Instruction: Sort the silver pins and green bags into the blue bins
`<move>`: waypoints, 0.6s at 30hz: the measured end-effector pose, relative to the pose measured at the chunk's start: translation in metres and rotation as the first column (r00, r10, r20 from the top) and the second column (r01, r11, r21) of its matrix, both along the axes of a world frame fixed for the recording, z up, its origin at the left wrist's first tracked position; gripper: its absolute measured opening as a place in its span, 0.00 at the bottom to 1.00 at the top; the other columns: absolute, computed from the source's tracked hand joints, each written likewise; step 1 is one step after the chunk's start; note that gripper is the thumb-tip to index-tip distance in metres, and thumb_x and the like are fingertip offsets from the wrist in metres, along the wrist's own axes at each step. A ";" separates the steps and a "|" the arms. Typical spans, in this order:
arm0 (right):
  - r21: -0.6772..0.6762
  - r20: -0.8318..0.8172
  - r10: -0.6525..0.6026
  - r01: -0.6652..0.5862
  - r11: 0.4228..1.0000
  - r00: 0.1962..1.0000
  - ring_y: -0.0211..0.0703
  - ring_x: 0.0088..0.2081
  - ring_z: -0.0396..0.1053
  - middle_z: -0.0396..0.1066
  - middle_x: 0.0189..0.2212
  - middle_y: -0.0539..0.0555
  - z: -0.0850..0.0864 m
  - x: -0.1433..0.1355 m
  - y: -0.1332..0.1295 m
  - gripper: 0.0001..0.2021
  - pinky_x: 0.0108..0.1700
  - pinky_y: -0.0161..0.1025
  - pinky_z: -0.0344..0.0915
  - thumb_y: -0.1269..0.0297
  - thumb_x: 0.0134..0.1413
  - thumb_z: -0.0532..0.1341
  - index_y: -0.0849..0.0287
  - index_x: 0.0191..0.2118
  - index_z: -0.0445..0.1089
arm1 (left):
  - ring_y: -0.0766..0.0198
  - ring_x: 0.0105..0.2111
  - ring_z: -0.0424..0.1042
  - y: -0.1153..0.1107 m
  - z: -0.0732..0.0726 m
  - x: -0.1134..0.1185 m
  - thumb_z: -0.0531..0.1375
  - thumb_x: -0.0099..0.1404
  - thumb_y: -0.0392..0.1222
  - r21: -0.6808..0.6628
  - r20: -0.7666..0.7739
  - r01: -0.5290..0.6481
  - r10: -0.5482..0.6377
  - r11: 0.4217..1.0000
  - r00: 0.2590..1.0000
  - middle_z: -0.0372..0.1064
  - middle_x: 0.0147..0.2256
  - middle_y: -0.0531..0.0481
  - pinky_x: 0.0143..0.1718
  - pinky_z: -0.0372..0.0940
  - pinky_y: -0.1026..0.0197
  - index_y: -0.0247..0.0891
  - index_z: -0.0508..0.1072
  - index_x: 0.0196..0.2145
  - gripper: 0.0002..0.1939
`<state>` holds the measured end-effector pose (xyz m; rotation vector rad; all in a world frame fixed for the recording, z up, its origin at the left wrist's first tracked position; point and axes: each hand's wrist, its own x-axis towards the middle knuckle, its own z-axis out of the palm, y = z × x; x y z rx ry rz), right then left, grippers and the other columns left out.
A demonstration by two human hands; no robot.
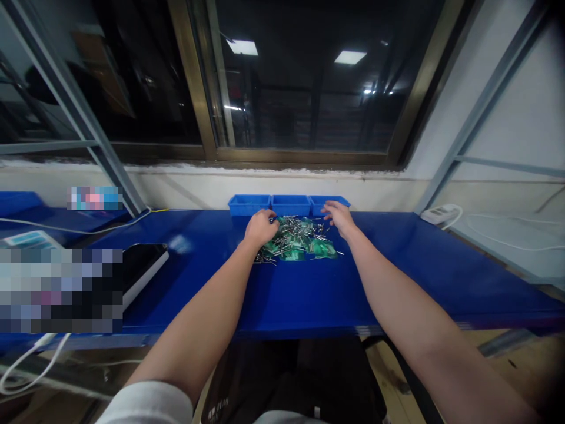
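Note:
A heap of thin silvery metal pins (293, 227) lies on the blue tabletop, mixed with green, partly see-through pieces (292, 253) that look like plastic bags. At the heap's left edge is my left hand (261, 227), its fingers curled and thumb close to them; whatever they hold is too small to make out. On the other side, my right hand (339, 218) hovers by the heap's right edge, in front of the right blue bin (315, 203). Its fingers are bent but apart, with nothing visible in them.
Two more blue bins, the middle one (290, 206) and the left one (249, 206), stand against the wall. A dark-screened device (148, 259) lies at left, near a small clear scrap (180, 244). A white power strip (440, 213) sits at the right. Grey metal posts (110, 159) flank the table (309, 300).

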<state>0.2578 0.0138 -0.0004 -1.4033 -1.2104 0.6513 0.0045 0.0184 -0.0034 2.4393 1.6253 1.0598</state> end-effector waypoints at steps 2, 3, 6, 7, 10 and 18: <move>0.015 0.165 -0.024 0.022 1.000 0.986 0.37 0.28 0.69 0.74 0.33 0.55 -0.002 -0.001 0.001 0.16 0.30 0.32 0.64 0.63 0.47 0.56 0.62 0.42 0.70 | 0.57 0.46 0.67 0.002 -0.003 0.001 0.53 0.58 0.47 -0.035 -0.036 0.013 -0.014 0.999 0.999 0.69 0.45 0.45 0.49 0.59 0.60 0.39 0.72 0.42 0.17; 0.018 0.271 -0.043 0.039 0.999 0.962 0.39 0.31 0.70 0.74 0.32 0.55 -0.003 -0.002 0.001 0.13 0.35 0.34 0.64 0.65 0.45 0.57 0.61 0.38 0.72 | 0.57 0.47 0.66 0.003 -0.004 0.001 0.53 0.59 0.50 -0.056 -0.050 0.024 -0.027 0.998 0.998 0.69 0.46 0.45 0.49 0.58 0.60 0.39 0.72 0.43 0.18; -0.040 0.530 -0.074 0.112 0.993 0.845 0.45 0.38 0.70 0.74 0.31 0.56 -0.006 -0.003 -0.001 0.08 0.42 0.38 0.62 0.66 0.40 0.60 0.58 0.29 0.74 | 0.55 0.48 0.66 0.005 -0.007 0.002 0.52 0.60 0.53 -0.103 -0.085 0.074 -0.083 0.992 0.993 0.68 0.47 0.44 0.50 0.58 0.59 0.39 0.72 0.43 0.21; -0.075 0.573 -0.069 0.136 0.988 0.816 0.47 0.38 0.70 0.74 0.30 0.57 -0.007 -0.003 -0.002 0.08 0.42 0.39 0.62 0.66 0.39 0.60 0.58 0.28 0.75 | 0.54 0.48 0.66 0.005 -0.007 0.002 0.52 0.60 0.54 -0.111 -0.095 0.090 -0.100 0.990 0.990 0.68 0.47 0.44 0.50 0.58 0.58 0.39 0.72 0.43 0.21; -0.136 0.618 -0.042 0.160 0.978 0.785 0.50 0.37 0.70 0.74 0.30 0.58 -0.007 -0.004 -0.004 0.09 0.40 0.40 0.62 0.65 0.38 0.60 0.58 0.29 0.75 | 0.53 0.48 0.66 0.005 -0.007 0.002 0.52 0.60 0.53 -0.129 -0.119 0.114 -0.130 0.985 0.984 0.68 0.48 0.44 0.49 0.59 0.57 0.39 0.73 0.43 0.21; -0.204 0.636 0.116 0.021 0.979 0.763 0.45 0.33 0.70 0.74 0.26 0.54 -0.001 -0.008 -0.007 0.06 0.34 0.35 0.62 0.67 0.35 0.62 0.57 0.24 0.75 | 0.55 0.45 0.68 0.003 -0.007 0.003 0.52 0.59 0.53 -0.132 -0.146 0.125 -0.144 0.983 0.979 0.70 0.45 0.46 0.47 0.61 0.59 0.41 0.74 0.42 0.19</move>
